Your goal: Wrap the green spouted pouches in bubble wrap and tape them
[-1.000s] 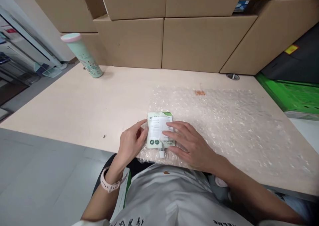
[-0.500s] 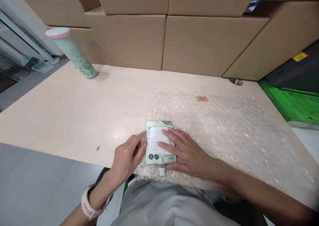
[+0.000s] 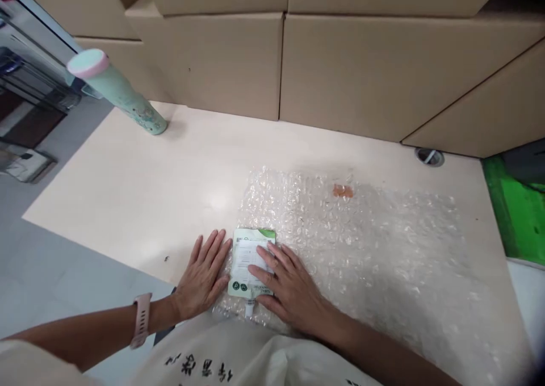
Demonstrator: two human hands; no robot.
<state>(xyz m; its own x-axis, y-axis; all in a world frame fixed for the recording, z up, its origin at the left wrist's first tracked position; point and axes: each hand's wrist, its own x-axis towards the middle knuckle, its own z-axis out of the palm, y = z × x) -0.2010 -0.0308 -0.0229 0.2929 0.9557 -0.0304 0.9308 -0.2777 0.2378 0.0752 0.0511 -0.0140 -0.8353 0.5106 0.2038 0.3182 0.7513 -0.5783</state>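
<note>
A light green spouted pouch (image 3: 246,261) with a white printed panel lies flat near the table's front edge, its white cap towards me. Under it spreads a sheet of bubble wrap (image 3: 361,250). My right hand (image 3: 287,281) rests on the pouch's right side, fingers spread across the panel. To the left of the pouch, my left hand (image 3: 204,275) lies flat with fingers outstretched, over the table and the left edge of the wrap. A pink watch strap circles my left wrist.
Cardboard boxes (image 3: 340,74) are stacked along the back of the table (image 3: 183,176). A mint tumbler (image 3: 128,99) with a pink-rimmed lid stands at the back left. An orange patch (image 3: 343,191) shows on the wrap. A cable grommet (image 3: 429,157) sits at the back right.
My left hand has gone from curled fingers at the pouch's edge to lying flat beside it. My right hand stays on the pouch. The view has shifted.
</note>
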